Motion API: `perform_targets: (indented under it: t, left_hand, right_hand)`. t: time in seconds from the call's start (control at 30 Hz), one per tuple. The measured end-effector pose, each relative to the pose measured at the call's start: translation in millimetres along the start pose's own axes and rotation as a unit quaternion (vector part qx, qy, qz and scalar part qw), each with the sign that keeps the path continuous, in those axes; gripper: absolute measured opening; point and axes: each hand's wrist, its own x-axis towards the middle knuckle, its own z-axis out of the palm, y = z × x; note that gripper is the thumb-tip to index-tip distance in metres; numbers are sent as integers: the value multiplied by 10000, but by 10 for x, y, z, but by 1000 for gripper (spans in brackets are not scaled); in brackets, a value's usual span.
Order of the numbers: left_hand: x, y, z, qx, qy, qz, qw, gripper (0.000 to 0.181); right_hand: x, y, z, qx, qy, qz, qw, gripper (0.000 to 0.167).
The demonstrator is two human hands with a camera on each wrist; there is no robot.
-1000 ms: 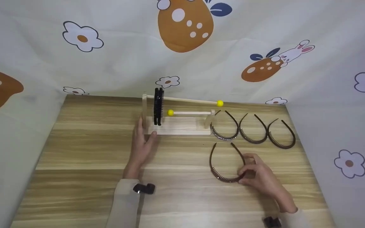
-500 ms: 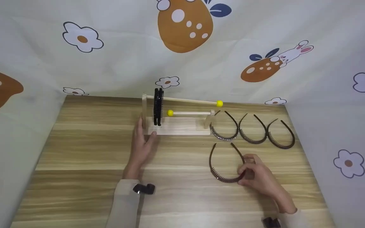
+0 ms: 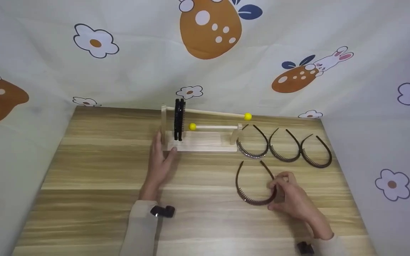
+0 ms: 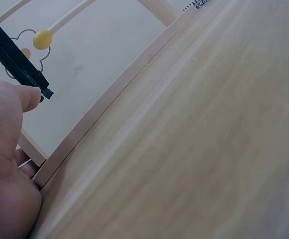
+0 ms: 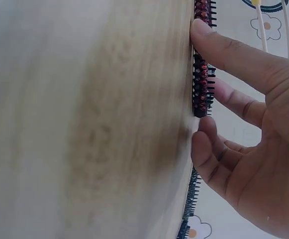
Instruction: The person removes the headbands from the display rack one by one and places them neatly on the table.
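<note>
In the head view, a wooden stand (image 3: 205,146) has two rods tipped with yellow balls. Black toothed headbands (image 3: 177,121) hang on its upper rod. My left hand (image 3: 158,165) grips the stand's left end, the thumb at the front of the base and fingers behind the post. A dark headband (image 3: 256,202) lies flat on the table, its ends pointing away. Around its right side my right hand (image 3: 294,197) curls, index finger over the band and thumb near its lower edge. Red stones on this headband (image 5: 200,82) show between thumb and fingers in the right wrist view.
Right of the stand, a row of three dark headbands (image 3: 285,158) lies on the wood-grain table (image 3: 94,170); the leftmost is against the stand's end. A patterned cloth (image 3: 137,64) rises along the back and sides of the table.
My right index finger has shifted slightly outward and up along the headband, away from the thumb. The headband, the stand and my left hand have not visibly moved.
</note>
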Motion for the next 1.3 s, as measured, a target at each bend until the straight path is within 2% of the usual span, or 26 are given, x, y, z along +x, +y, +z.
perform_targets:
  t: [0.27, 0.57, 0.83, 0.93, 1.03, 1.3]
  left_hand:
    - [9, -1, 9, -43, 57, 175, 9998, 87]
    - [10, 5, 0, -57, 84, 265, 9996, 86]
    - [20, -11, 27, -50, 133, 333, 9993, 87]
    - [24, -6, 36, -33, 126, 324, 9994, 87]
    - [24, -3, 35, -7, 101, 265, 9996, 88]
    - [13, -24, 23, -102, 105, 244, 9996, 87]
  right_hand:
    - [51, -103, -60, 264, 87, -45, 9996, 68]
    - [186, -238, -4, 725, 671, -295, 9947, 60]
    - [330, -415, 31, 1228, 920, -447, 9871, 49]
    - [373, -490, 28, 1559, 1114, -506, 9802, 43]
    - [414, -569, 26, 2011, 1327, -512, 9692, 36]
    - [584, -796, 33, 3332, 1573, -372, 9289, 25]
